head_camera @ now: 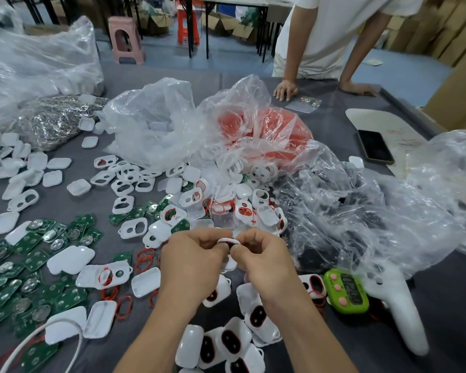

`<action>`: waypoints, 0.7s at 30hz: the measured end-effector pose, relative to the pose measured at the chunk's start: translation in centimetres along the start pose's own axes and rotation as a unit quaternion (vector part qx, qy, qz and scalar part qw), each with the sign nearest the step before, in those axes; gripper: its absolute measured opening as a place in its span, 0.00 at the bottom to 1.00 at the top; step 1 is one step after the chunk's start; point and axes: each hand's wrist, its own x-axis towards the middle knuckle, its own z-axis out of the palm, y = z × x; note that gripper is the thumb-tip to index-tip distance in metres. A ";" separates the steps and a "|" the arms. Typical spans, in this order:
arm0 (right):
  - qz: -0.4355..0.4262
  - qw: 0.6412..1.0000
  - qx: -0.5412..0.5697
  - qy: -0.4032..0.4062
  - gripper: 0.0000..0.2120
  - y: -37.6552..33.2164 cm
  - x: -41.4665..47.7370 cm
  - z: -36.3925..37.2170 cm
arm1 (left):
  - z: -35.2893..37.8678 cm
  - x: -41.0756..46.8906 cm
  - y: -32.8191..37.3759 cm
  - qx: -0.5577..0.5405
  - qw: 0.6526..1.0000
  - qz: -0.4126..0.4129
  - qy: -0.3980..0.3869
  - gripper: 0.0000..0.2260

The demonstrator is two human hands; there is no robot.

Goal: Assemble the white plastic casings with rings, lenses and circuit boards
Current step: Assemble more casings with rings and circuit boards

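Bags crowd the far half of the desk. The centre bag, clear and open, holds plain white shells. The red bag beside it holds red parts (too crumpled over to name). The right bag covers dark pieces, and the silver bag at far left is packed with shiny metal bits. Loose casings with two holes spill from the bags toward the near edge. Green boards lie heaped on the left, and thin red rings are scattered just beside them.

Both hands meet over the middle of the desk. The left hand has its fingers curled and pinches one end of a casing. The right hand, curled the same way, pinches the other end. The casing sits edge-on between the two sets of fingertips, lifted off the desk, with a red line showing along its rim.

Below the wrists lies a cluster of finished casings with dark, red-rimmed windows. A green timer sits to the right of the right wrist, just beside a white controller. A phone lies further back.
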 end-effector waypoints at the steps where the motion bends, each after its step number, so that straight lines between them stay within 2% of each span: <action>1: -0.004 1.000 -0.002 0.000 0.09 0.0 0.0 0.0 | -0.1 0.1 0.2 0.026 1.000 0.001 -0.004 0.20; 6: -0.012 0.999 -0.032 0.000 0.08 0.4 0.0 -0.1 | -0.5 0.4 0.6 0.071 0.997 -0.006 -0.039 0.14; 11: -0.033 0.995 -0.091 0.019 0.05 0.7 0.3 0.3 | 0.1 0.4 0.4 0.099 0.995 0.019 0.014 0.11; 14: -0.036 0.996 -0.077 0.018 0.05 0.6 0.7 0.4 | 0.3 0.4 0.1 0.070 0.997 0.030 0.025 0.09; 17: -0.052 0.996 -0.060 0.029 0.10 0.7 1.3 0.3 | 0.2 0.5 -0.3 0.037 0.999 0.033 -0.007 0.07; 19: -0.063 0.996 -0.050 0.039 0.10 0.7 1.5 0.2 | 0.2 0.4 -0.5 0.045 0.997 0.053 -0.013 0.08; 21: -0.082 0.995 -0.044 0.031 0.09 0.7 2.0 0.3 | 0.3 0.4 -0.8 0.048 0.995 0.088 0.016 0.14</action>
